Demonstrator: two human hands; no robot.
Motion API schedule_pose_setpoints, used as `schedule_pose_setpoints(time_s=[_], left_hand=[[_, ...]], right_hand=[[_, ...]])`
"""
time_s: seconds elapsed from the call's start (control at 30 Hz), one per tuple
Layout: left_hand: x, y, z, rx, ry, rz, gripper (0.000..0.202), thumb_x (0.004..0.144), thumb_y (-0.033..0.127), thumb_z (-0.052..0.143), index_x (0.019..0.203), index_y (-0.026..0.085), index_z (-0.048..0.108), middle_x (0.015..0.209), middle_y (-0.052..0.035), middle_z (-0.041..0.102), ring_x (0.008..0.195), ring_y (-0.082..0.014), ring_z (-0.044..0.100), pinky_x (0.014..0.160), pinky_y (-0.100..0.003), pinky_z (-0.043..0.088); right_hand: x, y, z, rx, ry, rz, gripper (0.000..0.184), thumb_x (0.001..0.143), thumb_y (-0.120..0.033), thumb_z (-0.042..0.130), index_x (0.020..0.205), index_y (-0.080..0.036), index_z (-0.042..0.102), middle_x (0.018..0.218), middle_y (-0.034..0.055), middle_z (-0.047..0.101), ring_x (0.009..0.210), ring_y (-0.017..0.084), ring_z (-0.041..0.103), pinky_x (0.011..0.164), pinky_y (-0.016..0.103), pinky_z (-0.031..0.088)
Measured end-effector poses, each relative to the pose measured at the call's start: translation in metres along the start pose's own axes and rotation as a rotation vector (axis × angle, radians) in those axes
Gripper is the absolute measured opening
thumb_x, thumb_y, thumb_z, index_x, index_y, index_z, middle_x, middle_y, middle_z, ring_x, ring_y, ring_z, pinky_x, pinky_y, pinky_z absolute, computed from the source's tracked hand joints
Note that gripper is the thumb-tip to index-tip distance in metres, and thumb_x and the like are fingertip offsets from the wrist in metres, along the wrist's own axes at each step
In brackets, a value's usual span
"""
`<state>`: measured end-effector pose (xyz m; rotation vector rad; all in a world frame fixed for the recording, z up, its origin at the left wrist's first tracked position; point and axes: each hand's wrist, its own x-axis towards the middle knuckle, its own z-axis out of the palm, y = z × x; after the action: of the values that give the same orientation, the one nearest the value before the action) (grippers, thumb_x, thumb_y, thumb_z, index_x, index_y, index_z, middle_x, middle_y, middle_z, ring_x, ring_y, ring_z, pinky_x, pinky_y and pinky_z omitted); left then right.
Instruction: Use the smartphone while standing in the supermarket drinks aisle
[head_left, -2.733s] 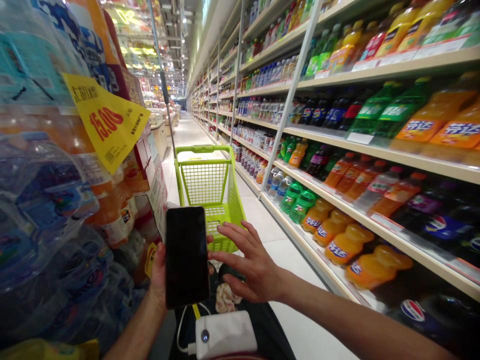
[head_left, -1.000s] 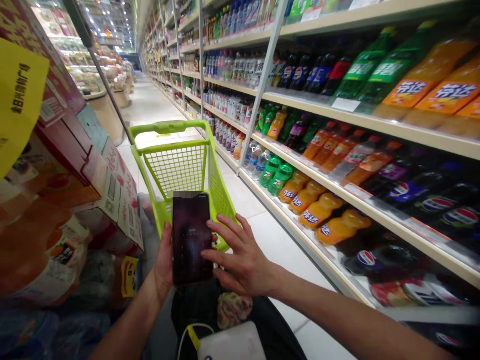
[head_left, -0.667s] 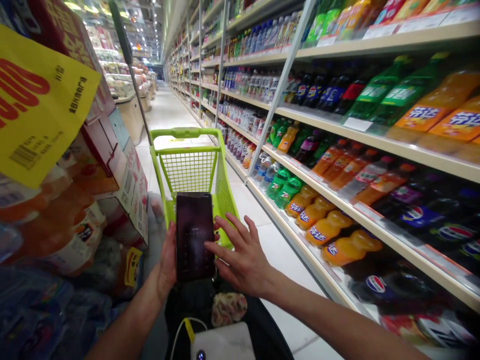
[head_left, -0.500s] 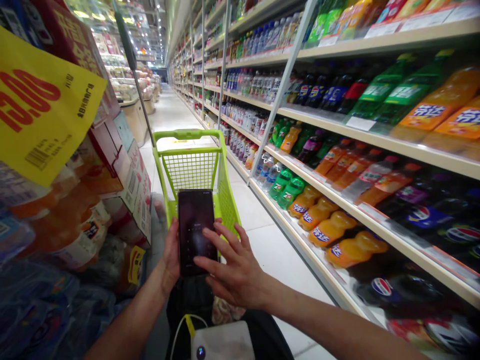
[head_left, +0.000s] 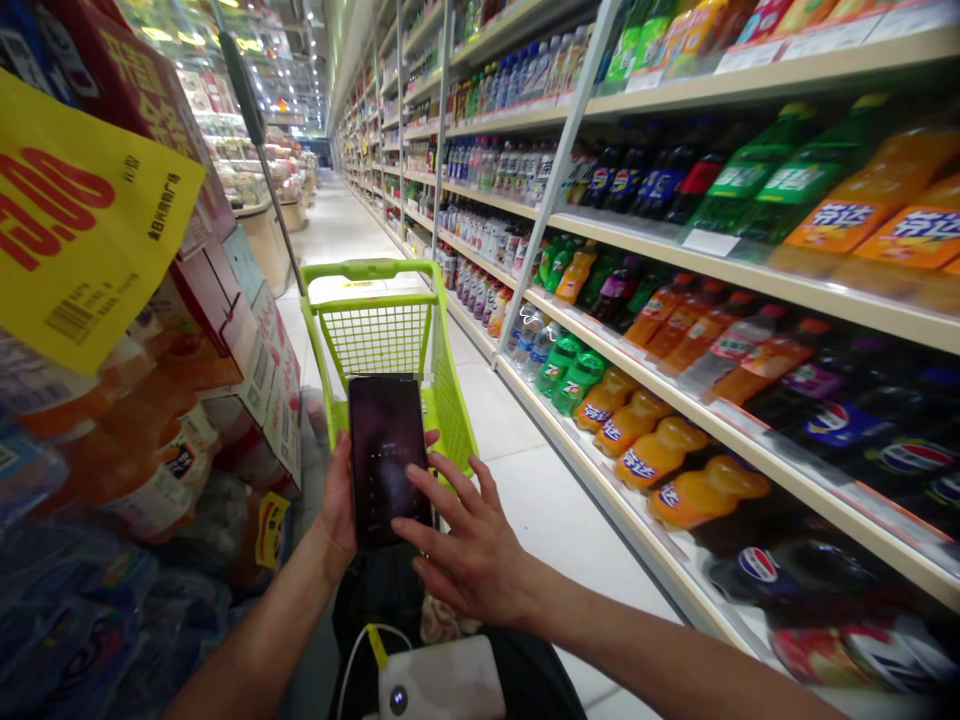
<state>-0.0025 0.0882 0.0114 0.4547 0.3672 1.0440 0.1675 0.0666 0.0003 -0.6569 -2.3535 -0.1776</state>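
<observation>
My left hand [head_left: 337, 500] grips a black smartphone [head_left: 386, 450] upright, its dim screen facing me. My right hand [head_left: 469, 545] is spread open beside it, the index and thumb tips resting on the lower part of the screen. Just beyond the phone stands a lime-green shopping cart [head_left: 390, 340] in the aisle, its basket partly hidden by the phone. A white power bank [head_left: 442, 685] with a cable lies below my hands on something dark.
Shelves of soda bottles [head_left: 660, 470] run along the right side. On the left are stacked drink packs [head_left: 127, 450] and cartons with a yellow price sign [head_left: 75, 230]. The tiled aisle floor [head_left: 540, 500] stretches ahead past the cart.
The phone screen has gone from black to dimly lit. My right hand has moved from hovering beside the phone onto its screen. My view swung right, then back left.
</observation>
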Motion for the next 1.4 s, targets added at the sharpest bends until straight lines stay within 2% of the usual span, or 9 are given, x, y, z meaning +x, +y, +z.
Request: schedule_pose_setpoints(time_s=[0.17, 0.3, 0.47, 0.7, 0.8, 0.93, 1.1, 1.27, 1.4], left_hand=[[-0.001, -0.002, 0.002, -0.022, 0.060, 0.038, 0.068, 0.081, 0.059, 0.027, 0.119, 0.010, 0.053, 0.111, -0.0142, 0.063, 0.109, -0.0313, 0.052, 0.088, -0.042, 0.043], [-0.003, -0.002, -0.001, -0.027, 0.122, 0.043, 0.059, 0.084, 0.054, 0.028, 0.109, 0.013, 0.061, 0.102, -0.0106, 0.067, 0.103, -0.0301, 0.056, 0.084, -0.041, 0.045], [-0.003, -0.003, -0.006, -0.019, 0.102, 0.056, 0.051, 0.083, 0.051, 0.033, 0.097, 0.015, 0.067, 0.094, -0.0079, 0.070, 0.096, -0.0284, 0.060, 0.081, -0.040, 0.047], [0.000, -0.004, -0.005, -0.011, 0.050, 0.058, 0.061, 0.075, 0.057, 0.045, 0.113, 0.011, 0.058, 0.104, -0.0138, 0.066, 0.100, -0.0293, 0.058, 0.084, -0.040, 0.047], [-0.001, -0.004, -0.005, -0.001, 0.036, 0.062, 0.061, 0.076, 0.056, 0.043, 0.115, 0.012, 0.057, 0.106, -0.0136, 0.066, 0.102, -0.0293, 0.057, 0.085, -0.039, 0.046], [-0.004, -0.002, -0.004, 0.001, 0.055, 0.049, 0.053, 0.080, 0.054, 0.039, 0.109, 0.016, 0.062, 0.104, -0.0099, 0.067, 0.103, -0.0296, 0.057, 0.084, -0.039, 0.046], [-0.006, -0.001, 0.002, -0.011, -0.005, -0.014, 0.064, 0.079, 0.060, 0.033, 0.114, 0.014, 0.058, 0.106, -0.0132, 0.066, 0.106, -0.0322, 0.055, 0.085, -0.043, 0.045], [-0.005, -0.001, 0.003, -0.052, -0.072, 0.027, 0.064, 0.080, 0.059, 0.034, 0.113, 0.010, 0.058, 0.107, -0.0153, 0.065, 0.099, -0.0280, 0.059, 0.086, -0.041, 0.045], [-0.006, 0.000, -0.001, -0.001, -0.088, -0.022, 0.067, 0.079, 0.062, 0.031, 0.113, 0.012, 0.058, 0.099, -0.0144, 0.068, 0.098, -0.0303, 0.059, 0.084, -0.046, 0.045]], right_hand=[[0.005, 0.000, 0.000, -0.011, 0.012, 0.020, 0.032, 0.075, -0.030, 0.053, 0.107, -0.026, 0.055, 0.136, 0.0096, 0.037, 0.130, 0.029, 0.024, 0.103, 0.053, 0.013], [0.012, 0.001, 0.000, 0.003, 0.061, 0.023, 0.033, 0.076, -0.030, 0.051, 0.109, -0.025, 0.054, 0.136, 0.0108, 0.036, 0.130, 0.029, 0.025, 0.101, 0.054, 0.016], [0.018, 0.003, 0.003, -0.047, 0.035, 0.099, 0.037, 0.076, -0.029, 0.052, 0.112, -0.025, 0.052, 0.138, 0.0109, 0.035, 0.129, 0.030, 0.025, 0.101, 0.053, 0.016], [0.016, -0.009, 0.004, -0.014, 0.002, 0.007, 0.034, 0.076, -0.034, 0.052, 0.109, -0.028, 0.055, 0.138, 0.0077, 0.036, 0.130, 0.030, 0.023, 0.103, 0.053, 0.012], [0.016, -0.010, 0.000, 0.013, 0.025, 0.010, 0.034, 0.075, -0.032, 0.052, 0.109, -0.028, 0.055, 0.137, 0.0075, 0.036, 0.129, 0.029, 0.025, 0.103, 0.053, 0.014], [0.016, -0.001, -0.009, 0.045, 0.147, 0.055, 0.036, 0.074, -0.025, 0.050, 0.110, -0.023, 0.053, 0.136, 0.0100, 0.036, 0.127, 0.029, 0.029, 0.102, 0.052, 0.020], [0.018, 0.013, -0.016, -0.014, 0.199, 0.117, 0.037, 0.074, -0.019, 0.049, 0.110, -0.020, 0.053, 0.135, 0.0121, 0.037, 0.128, 0.029, 0.029, 0.101, 0.052, 0.021], [0.017, 0.019, -0.021, -0.003, 0.216, 0.103, 0.033, 0.074, -0.018, 0.049, 0.106, -0.021, 0.056, 0.137, 0.0103, 0.034, 0.128, 0.029, 0.029, 0.101, 0.051, 0.021], [0.013, 0.018, -0.022, 0.055, 0.149, 0.028, 0.030, 0.073, -0.024, 0.052, 0.102, -0.024, 0.058, 0.138, 0.0079, 0.034, 0.127, 0.028, 0.029, 0.102, 0.051, 0.020]])
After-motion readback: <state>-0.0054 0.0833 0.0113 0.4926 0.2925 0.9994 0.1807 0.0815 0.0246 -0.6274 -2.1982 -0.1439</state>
